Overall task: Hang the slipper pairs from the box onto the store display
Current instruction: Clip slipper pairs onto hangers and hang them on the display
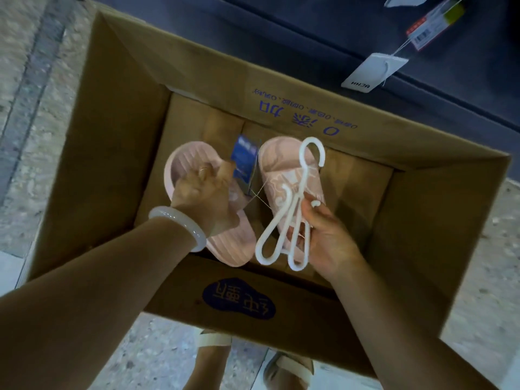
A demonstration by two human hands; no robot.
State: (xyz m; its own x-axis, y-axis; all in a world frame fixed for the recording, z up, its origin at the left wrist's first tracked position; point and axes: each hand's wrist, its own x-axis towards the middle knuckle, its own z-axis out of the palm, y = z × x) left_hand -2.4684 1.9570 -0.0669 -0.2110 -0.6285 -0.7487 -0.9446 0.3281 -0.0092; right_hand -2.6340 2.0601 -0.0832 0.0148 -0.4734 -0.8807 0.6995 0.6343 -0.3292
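**Two pink slippers held over an open carton**

A speckled stone floor (pixel 36 114) runs under an open brown cardboard box (pixel 118 130) printed with blue characters; a dark display base (pixel 365 29) stands behind it, with two white price tags (pixel 374 71) dangling at the upper right. The bottom of the box shows only bare cardboard flaps.

Above the box are two pale pink slippers. The left hand (pixel 202 198), with a pale bangle (pixel 180 228) on its wrist, has its fingers (pixel 206 171) closed around the strap of the ribbed slipper (pixel 233 243), which is turned sole-up. A blue tag (pixel 243 161) hangs just beside that hand, a thin thread running from it towards the other slipper. The right hand (pixel 323 243) has its fingers curled shut on one white plastic hanger (pixel 284 220), hook pointing away from the person, with the patterned slipper (pixel 281 170) lying behind it and touching that hand.

Two sandalled feet (pixel 247 358) show below the box edge.
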